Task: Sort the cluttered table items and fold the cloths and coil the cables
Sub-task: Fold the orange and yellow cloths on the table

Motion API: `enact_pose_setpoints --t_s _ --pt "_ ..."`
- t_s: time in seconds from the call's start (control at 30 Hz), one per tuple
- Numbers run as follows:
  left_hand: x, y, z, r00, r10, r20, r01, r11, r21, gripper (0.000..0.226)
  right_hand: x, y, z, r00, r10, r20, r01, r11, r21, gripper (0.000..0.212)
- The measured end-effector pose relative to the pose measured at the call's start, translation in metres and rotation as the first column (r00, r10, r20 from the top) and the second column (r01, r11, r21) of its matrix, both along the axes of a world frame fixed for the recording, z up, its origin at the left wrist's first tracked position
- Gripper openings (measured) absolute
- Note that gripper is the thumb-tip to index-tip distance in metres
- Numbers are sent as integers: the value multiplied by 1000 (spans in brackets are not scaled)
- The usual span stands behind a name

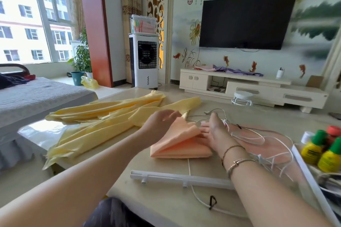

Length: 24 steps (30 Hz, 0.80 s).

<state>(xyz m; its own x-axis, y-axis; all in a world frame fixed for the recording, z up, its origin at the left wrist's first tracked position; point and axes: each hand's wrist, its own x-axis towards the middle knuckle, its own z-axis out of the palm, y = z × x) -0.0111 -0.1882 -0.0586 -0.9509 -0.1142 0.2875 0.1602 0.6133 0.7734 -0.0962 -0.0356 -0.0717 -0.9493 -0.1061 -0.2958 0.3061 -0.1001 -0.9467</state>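
On the beige worktop [166,206] a crumpled yellow cloth [103,116] lies left, the left hand [158,125] hovers with fingers spread over the half-folded orange cloth [177,143], the flat right hand [215,132] presses it, and white cables [258,138] tangle just right.

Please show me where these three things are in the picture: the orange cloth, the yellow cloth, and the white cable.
orange cloth [177,145]: head view, on its folded upper layer.
yellow cloth [96,127]: head view, on the middle of its long creased part.
white cable [258,137]: head view, on a loose loop right of the hands.

window [27,14] daylit | television [245,22] on mural wall | cabinet [252,88] below
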Motion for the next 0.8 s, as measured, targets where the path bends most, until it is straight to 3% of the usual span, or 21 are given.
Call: enact_pose_setpoints --t_s 0.03,0.1,0.17,0.27,0.33,0.4,0.57,0.67,0.73,0.8 --pt "-2 -4 -6 999 49 -19 -52 988 -148 32 2 3 5 999 40 18 -42 993 114 57" --pt "-4 -12 -19 995 50 86 -16 933 -359 36 13 5 13 988 151 13 -148 937 316 42" --pt "-1 -16 -32 970 26 241 84 896 -436 46 22 0 17 978 207 22 -191 848 495 33" --pt "3 -11 -40 957 -23 290 149 895 -420 53 21 -6 17 971 225 -80 -108 712 694 63" --pt "5 -4 -38 960 -57 274 160 916 -367 55 21 -4 16 951 279 -135 -85 655 751 68" --pt "4 0 -36 959 -90 269 187 912 -365 60 26 5 16 933 318 -166 -88 652 753 59" --pt "1 13 -47 938 -172 301 320 762 -562 51 25 23 6 947 306 -102 -120 629 768 53" --pt "0 22 -55 929 -221 298 362 719 -594 44 20 31 0 959 255 -124 -40 556 830 41" --pt "0 22 -57 920 -265 288 388 713 -584 43 18 34 -4 950 286 -126 -21 461 887 51" --pt "-1 19 -57 915 -304 265 403 720 -565 43 20 33 -8 943 316 -103 -50 442 896 61"
